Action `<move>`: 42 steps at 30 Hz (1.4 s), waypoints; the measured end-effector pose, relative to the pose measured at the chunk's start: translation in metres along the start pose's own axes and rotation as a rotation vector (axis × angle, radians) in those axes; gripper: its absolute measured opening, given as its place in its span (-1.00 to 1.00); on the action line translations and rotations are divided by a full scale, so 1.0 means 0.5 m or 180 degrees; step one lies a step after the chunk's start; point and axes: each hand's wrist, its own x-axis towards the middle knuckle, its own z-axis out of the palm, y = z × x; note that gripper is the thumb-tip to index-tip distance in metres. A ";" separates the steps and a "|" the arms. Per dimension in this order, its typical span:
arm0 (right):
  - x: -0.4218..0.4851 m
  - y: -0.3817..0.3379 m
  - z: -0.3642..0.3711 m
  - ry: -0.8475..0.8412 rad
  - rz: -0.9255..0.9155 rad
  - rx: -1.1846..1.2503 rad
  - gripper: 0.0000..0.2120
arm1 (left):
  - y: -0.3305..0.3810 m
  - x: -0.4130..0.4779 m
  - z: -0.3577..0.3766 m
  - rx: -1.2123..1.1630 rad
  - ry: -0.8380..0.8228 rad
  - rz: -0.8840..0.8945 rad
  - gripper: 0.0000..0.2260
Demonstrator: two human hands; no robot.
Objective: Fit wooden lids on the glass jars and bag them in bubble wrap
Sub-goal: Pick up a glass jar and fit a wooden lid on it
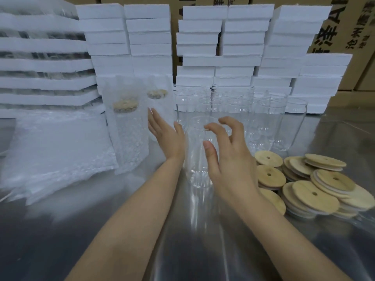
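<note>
As our left hand (pixel 164 136) spreads flat at ten o'clock of the glass jar (pixel 197 157), our right hand (pixel 228 151) curls over its rim; grip unclear.

a shiny grey metal tabletop (pixel 334 138) fills the foreground and mirrors soft, even light in pale streaks. along its far edge stand tall stacks of white rectangular foam slabs (pixel 223 43), several columns wide, the rightmost column lower than the rest. behind them rises a wall of brown cardboard cartons (pixel 353 27) printed with large black characters, partly hidden by the foam.
</note>
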 end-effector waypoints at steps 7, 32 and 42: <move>-0.012 0.024 0.025 -0.0700 0.1030 0.1264 -0.41 | 0.049 -0.089 -0.138 -0.1226 -0.1201 -0.0517 -0.79; -0.043 0.004 0.019 -0.1051 0.2635 0.4423 -0.29 | 0.105 -0.156 -0.276 -0.3748 -0.3652 -0.2787 -0.49; -0.029 0.013 0.005 -0.0649 0.2496 0.4439 -0.34 | 0.105 -0.147 -0.266 -0.3424 -0.3789 -0.3014 -0.43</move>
